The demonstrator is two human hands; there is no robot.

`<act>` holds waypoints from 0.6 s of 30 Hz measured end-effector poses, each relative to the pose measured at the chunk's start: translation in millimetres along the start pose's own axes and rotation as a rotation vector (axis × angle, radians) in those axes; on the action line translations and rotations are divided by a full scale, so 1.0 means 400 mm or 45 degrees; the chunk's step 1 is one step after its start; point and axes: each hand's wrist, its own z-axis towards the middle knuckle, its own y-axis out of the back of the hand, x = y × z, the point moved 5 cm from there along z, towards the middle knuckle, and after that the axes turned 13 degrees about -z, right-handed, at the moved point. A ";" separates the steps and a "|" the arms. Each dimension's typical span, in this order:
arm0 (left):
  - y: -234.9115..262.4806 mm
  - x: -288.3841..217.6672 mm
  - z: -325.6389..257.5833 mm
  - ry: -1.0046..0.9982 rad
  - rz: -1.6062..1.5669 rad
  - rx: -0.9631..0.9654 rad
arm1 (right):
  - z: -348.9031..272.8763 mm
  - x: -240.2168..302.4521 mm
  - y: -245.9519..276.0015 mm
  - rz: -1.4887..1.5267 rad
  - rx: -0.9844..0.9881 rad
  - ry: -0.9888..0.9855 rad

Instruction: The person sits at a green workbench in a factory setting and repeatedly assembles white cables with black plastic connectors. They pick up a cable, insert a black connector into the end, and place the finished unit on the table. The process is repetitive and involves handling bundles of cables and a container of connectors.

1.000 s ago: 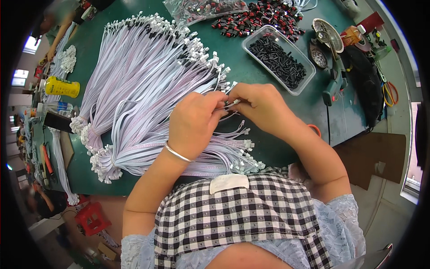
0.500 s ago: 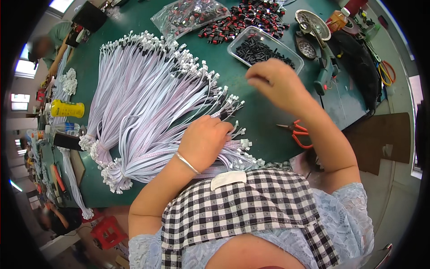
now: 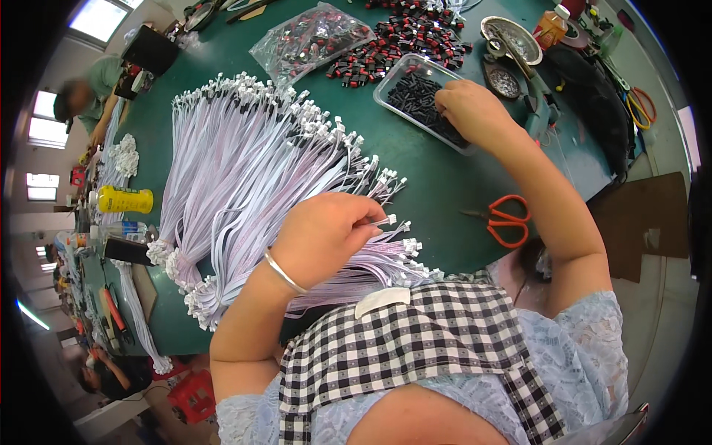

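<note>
Possibly my right hand (image 3: 476,113), grip unclear, could catch 2 jumbled black tubes (image 3: 417,96) while my left hand (image 3: 320,233) pinches 1 cable end (image 3: 390,219).

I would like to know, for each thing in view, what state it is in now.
Left hand: pinching a white-tipped cable end
Right hand: fingers at the black pieces, grip unclear
Clear tub: lidless, holding black pieces
White cables: gathered at one end, fanned at the other
Orange-handled scissors: lying on the table, handles apart
Clear bag: holding red-and-black parts, closure unclear
Orange bottle: capped
</note>
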 end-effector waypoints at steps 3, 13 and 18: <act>0.018 0.002 -0.002 0.395 -0.381 0.066 | 0.001 0.001 0.016 0.090 -0.002 -0.032; -0.094 0.156 -0.068 0.535 -1.598 -0.347 | -0.005 0.012 0.016 0.240 -0.092 -0.038; -0.100 0.162 -0.070 0.540 -1.734 -0.282 | -0.011 0.010 0.014 0.091 -0.039 -0.051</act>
